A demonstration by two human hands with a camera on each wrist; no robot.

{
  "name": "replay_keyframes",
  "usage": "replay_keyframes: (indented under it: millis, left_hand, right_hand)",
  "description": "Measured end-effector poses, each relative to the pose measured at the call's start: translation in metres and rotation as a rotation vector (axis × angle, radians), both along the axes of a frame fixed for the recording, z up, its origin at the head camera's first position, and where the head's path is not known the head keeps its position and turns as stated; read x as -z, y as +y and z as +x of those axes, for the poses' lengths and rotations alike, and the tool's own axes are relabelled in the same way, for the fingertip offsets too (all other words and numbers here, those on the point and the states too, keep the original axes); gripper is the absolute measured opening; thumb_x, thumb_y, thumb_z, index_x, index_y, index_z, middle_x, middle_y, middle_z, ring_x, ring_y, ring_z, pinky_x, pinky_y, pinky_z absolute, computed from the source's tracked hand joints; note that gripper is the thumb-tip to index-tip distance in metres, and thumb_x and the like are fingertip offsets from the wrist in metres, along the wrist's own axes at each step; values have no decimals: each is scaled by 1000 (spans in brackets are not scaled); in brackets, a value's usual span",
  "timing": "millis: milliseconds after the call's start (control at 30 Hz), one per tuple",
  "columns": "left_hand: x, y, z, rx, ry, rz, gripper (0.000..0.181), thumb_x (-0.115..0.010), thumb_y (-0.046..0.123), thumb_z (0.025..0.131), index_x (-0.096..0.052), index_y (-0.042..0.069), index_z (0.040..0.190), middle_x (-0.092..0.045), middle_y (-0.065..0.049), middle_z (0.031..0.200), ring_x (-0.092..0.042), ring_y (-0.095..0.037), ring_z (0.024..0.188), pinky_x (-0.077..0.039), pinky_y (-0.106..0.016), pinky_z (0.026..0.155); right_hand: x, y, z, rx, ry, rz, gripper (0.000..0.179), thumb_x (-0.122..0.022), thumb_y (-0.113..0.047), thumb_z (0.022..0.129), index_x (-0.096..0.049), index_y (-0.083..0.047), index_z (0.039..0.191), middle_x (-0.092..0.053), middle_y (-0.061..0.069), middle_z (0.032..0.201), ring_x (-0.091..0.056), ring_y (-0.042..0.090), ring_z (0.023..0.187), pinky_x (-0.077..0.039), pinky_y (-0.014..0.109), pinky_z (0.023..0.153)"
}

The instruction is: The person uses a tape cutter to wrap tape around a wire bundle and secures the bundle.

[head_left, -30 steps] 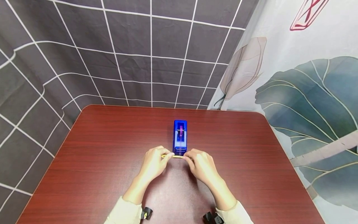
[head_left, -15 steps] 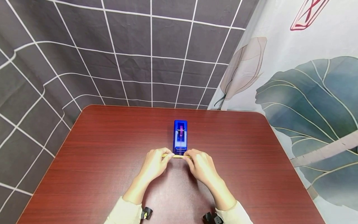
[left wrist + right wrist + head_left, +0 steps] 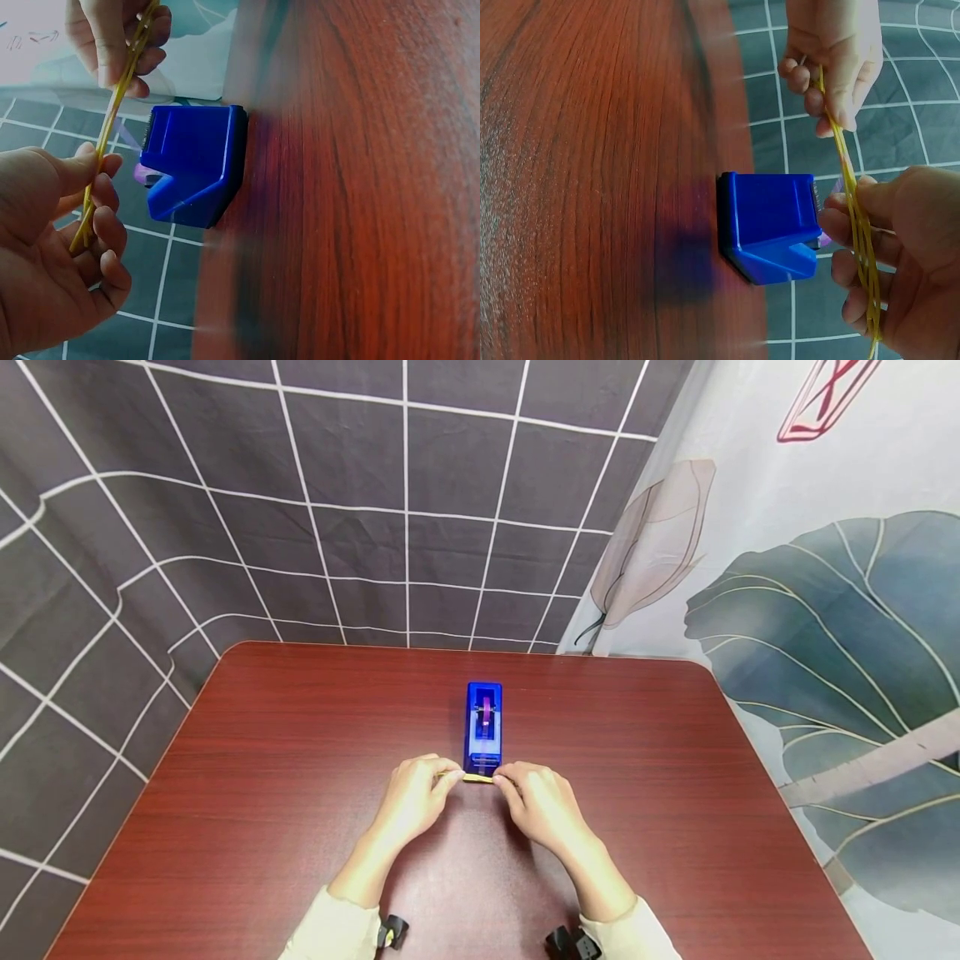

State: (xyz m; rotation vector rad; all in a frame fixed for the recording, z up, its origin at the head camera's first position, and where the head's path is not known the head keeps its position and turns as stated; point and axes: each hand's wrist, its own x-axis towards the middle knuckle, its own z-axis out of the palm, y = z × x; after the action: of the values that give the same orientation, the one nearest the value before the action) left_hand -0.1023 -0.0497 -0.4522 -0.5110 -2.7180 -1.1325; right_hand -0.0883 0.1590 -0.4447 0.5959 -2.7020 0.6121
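My left hand (image 3: pixel 412 792) and right hand (image 3: pixel 546 800) pinch a bundle of thin yellow strands (image 3: pixel 478 778) between thumbs and fingers. It stretches sideways between them, just in front of a blue tape dispenser (image 3: pixel 472 747). In the left wrist view, the bundle's near end (image 3: pixel 90 199) lies along the curled fingers. From the dispenser's toothed cutter, a translucent purple tape strip (image 3: pixel 126 135) reaches toward the bundle. The right wrist view shows several separate strands (image 3: pixel 864 247) crossing my right fingers, and the dispenser (image 3: pixel 772 210) beside them. Part of the bundle is hidden by the hands.
The dispenser stands on a reddish-brown wooden table (image 3: pixel 300 718). Behind the table hangs a dark grey curtain (image 3: pixel 450 460) with white grid lines. A pale leaf-patterned curtain (image 3: pixel 825 635) hangs at the right. Black wrist straps (image 3: pixel 393 932) sit by the pale sleeves.
Both hands have stayed almost in place. The yellow bundle has shifted slightly between the fingertips, and less of its right end shows past my right thumb. The dispenser has not moved.
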Motion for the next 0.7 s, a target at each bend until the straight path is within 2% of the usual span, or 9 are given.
replay_keyframes:
  millis: [200,500,700]
  left_hand:
    - [0,0,0,-2,8,6,9,-71,15,94,-79,11,92,-73,1,86,-70,-21,85,-53,-42,77]
    - [1,1,-1,-8,36,20,7,-74,16,92,-79,13,90,-72,3,83,-67,-15,74,-51,-38,71]
    - [3,1,0,-12,29,14,7,-75,17,91,-80,13,90,-74,3,85,-70,-17,78,-52,-39,72]
  right_hand:
    - [-1,-1,-1,6,10,2,11,-72,-15,93,-72,-15,82,-62,-5,72,-62,14,65,-52,39,60]
    - [-1,-2,-1,32,-46,10,14,-71,-15,94,-67,-16,80,-64,-5,76,-62,16,67,-51,40,62]
    - [2,-2,-2,44,-67,11,12,-69,-15,95,-66,-17,83,-65,-5,78,-62,15,67,-51,40,62]
